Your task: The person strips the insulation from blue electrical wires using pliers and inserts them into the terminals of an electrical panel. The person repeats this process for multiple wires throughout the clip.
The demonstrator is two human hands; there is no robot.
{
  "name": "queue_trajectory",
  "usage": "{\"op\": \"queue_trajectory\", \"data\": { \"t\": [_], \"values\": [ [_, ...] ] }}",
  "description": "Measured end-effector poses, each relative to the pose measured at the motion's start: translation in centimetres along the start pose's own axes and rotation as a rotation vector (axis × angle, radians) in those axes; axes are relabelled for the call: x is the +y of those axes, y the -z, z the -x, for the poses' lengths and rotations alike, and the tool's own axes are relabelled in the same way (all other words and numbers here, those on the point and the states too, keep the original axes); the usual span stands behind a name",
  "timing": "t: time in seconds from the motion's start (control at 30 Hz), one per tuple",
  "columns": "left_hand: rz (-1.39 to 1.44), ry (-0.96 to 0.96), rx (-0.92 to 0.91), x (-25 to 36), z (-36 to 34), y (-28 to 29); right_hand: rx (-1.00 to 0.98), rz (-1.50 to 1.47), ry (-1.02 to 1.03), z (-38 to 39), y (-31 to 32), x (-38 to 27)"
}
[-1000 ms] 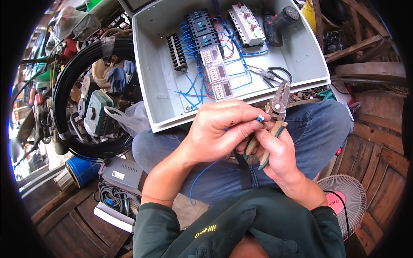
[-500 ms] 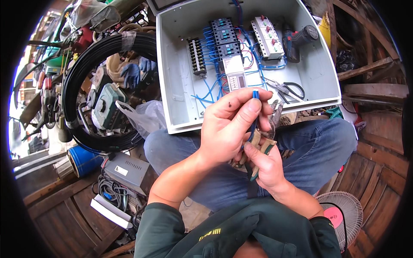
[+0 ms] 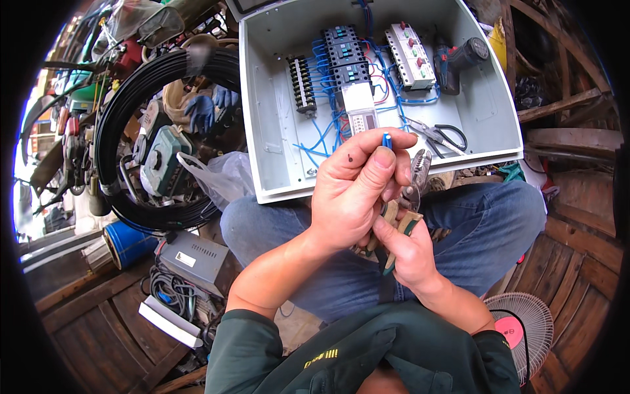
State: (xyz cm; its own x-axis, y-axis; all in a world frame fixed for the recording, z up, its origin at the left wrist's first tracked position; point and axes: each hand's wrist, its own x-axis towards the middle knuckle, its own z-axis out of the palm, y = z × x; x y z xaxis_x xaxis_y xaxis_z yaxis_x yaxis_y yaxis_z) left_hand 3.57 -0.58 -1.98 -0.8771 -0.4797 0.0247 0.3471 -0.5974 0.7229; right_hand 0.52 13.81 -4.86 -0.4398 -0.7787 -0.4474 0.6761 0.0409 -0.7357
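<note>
At the centre of the view my left hand (image 3: 348,197) pinches blue wire (image 3: 387,140) between thumb and fingers, with its tip sticking up. My right hand (image 3: 407,253) is closed on the tan-and-green handles of wire-stripping pliers (image 3: 416,177), whose metal jaws point up, partly behind my left fingers. Beyond my hands a grey metal enclosure (image 3: 485,125) holds a black terminal strip (image 3: 302,84), contactors (image 3: 342,52), white breakers (image 3: 407,56), meters, blue and red wires, scissors (image 3: 448,141) and a cordless drill (image 3: 448,75).
On the left are a coil of black cable (image 3: 115,125), heaped tools, blue gloves (image 3: 200,115), a plastic bag (image 3: 220,180), a blue bucket (image 3: 131,244) and a grey device (image 3: 191,261). At lower right stands a fan (image 3: 531,331); wooden planks line the right side.
Since a second ago, my left hand has risen and turned the wire upright. The pliers sit more behind my left fingers. The enclosure appears shifted right in the view.
</note>
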Motion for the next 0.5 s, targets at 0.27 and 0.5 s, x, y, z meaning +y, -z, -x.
{"op": "queue_trajectory", "data": {
  "t": [0.27, 0.5],
  "values": [
    [0.221, 0.044, 0.025, 0.0, -1.1, 0.7, 0.021, -0.01, 0.051, -0.4, -0.9, -0.4],
    [0.254, 0.166, 0.042, 1.2, -2.4, 2.1, 0.006, 0.056, 0.007, -0.4, -0.4, -0.8]
  ]
}}
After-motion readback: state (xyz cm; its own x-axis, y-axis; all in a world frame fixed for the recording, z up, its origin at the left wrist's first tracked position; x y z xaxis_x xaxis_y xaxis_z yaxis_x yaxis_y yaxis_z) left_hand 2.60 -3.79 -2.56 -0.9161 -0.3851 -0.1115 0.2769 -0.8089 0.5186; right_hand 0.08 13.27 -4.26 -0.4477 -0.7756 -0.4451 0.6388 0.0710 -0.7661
